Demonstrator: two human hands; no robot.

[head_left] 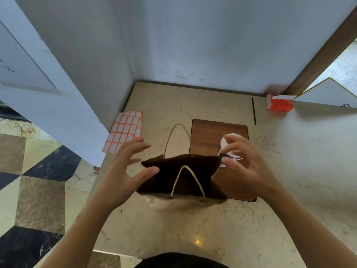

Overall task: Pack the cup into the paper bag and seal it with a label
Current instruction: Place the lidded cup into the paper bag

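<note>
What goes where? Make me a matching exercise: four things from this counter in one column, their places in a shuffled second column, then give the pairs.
Things:
1. cup
2. paper bag
3. label sheets
4. orange box

Places:
A. far right of the counter, by the wooden door frame
B. in the grip of the right hand, beside the bag's open top
C. flat at the counter's left edge
D. standing open between both hands

Pairs: 1-B, 2-D, 3-C, 4-A
</note>
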